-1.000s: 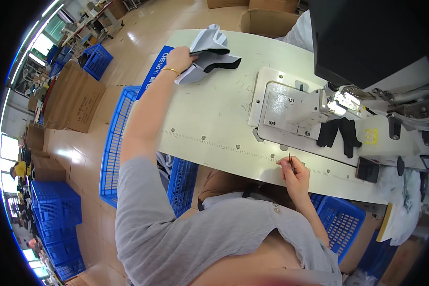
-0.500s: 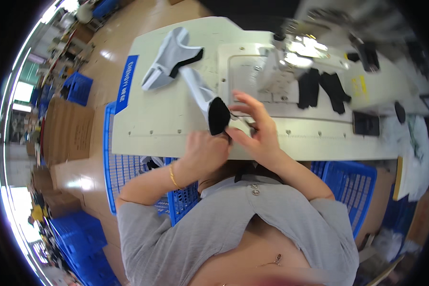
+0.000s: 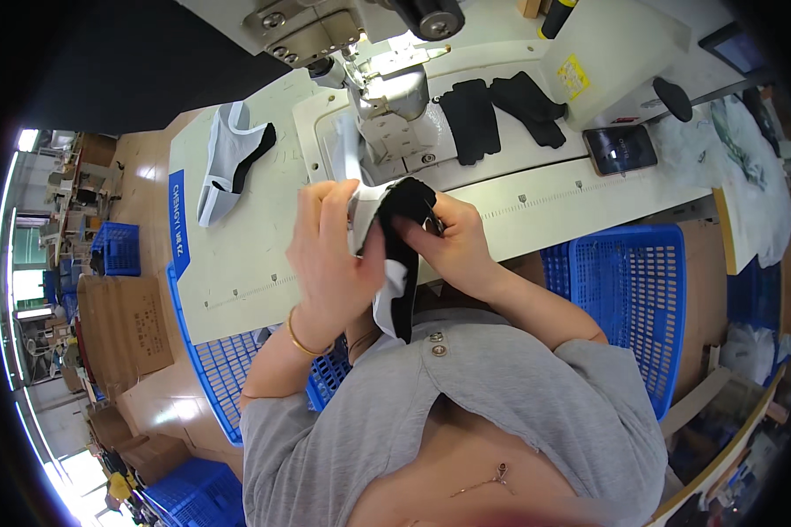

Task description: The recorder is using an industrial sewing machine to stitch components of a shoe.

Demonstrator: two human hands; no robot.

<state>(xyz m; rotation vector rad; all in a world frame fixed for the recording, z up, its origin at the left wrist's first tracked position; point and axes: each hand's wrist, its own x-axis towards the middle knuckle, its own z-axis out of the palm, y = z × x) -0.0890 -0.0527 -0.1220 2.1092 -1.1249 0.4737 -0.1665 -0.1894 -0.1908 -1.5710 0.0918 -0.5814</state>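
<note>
A white-and-black sewn fabric piece (image 3: 402, 279) hangs between my hands, just in front of the sewing machine (image 3: 394, 119). My left hand (image 3: 332, 259) grips its white side between thumb and fingers. On the black side, my right hand (image 3: 457, 239) is closed, with the thumb pressed on the cloth. A small dark metal tool (image 3: 434, 225) shows in the right hand; its kind is hard to make out. The piece's lower end dangles past the table edge toward my shirt. A similar white-and-black fabric piece (image 3: 228, 165) lies flat on the left of the table.
Black fabric pieces (image 3: 471, 121) lie right of the machine head, near a phone (image 3: 620, 151). Clear plastic wrapping (image 3: 751, 167) is heaped at the far right. Blue baskets (image 3: 672, 307) stand under the table on both sides. A cardboard box (image 3: 127, 338) sits on the floor at left.
My head view has shifted, bringing the machine closer. The fabric piece, previously stretched out on the table, is now raised and turned in both hands. My left hand has moved up onto its white side.
</note>
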